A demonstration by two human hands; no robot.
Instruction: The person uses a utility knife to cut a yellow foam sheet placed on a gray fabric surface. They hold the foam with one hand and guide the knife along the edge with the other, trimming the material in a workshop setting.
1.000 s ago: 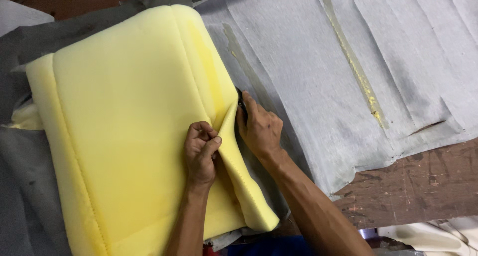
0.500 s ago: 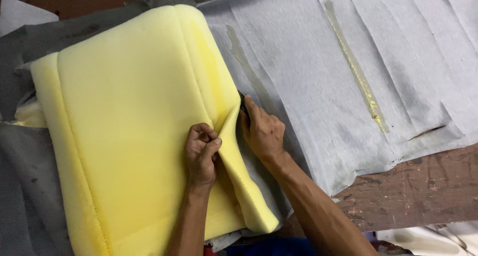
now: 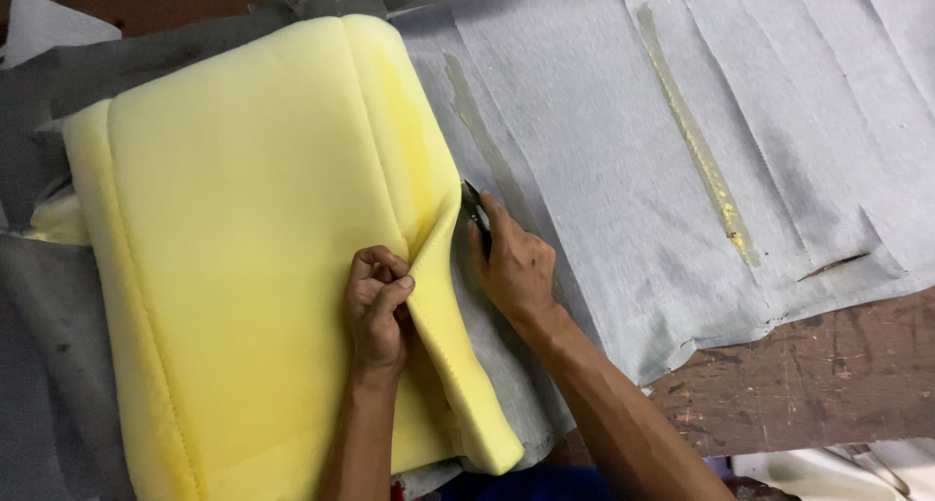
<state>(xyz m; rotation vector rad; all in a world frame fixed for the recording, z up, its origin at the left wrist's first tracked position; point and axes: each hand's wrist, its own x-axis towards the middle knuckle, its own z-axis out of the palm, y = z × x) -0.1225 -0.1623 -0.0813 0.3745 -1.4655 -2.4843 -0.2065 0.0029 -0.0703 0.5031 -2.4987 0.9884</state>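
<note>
Foam (image 3: 253, 258), a thick yellow cushion, lies across grey fabric (image 3: 604, 141) on a worn brown table (image 3: 828, 374). Its right edge strip is peeled up and away from the main slab. Left hand (image 3: 378, 306) is curled into a fist, pinching the foam at the fold where the strip lifts off. Right hand (image 3: 514, 262) is closed around a small dark knife (image 3: 474, 207), whose tip sits against the foam's edge just above the fold. Both hands are close together, with the raised strip between them. Fabric shows long creases and a yellowish glue streak (image 3: 696, 141) well to the right of the hands. Darker grey cloth (image 3: 39, 365) lies under the foam's left side.
</note>
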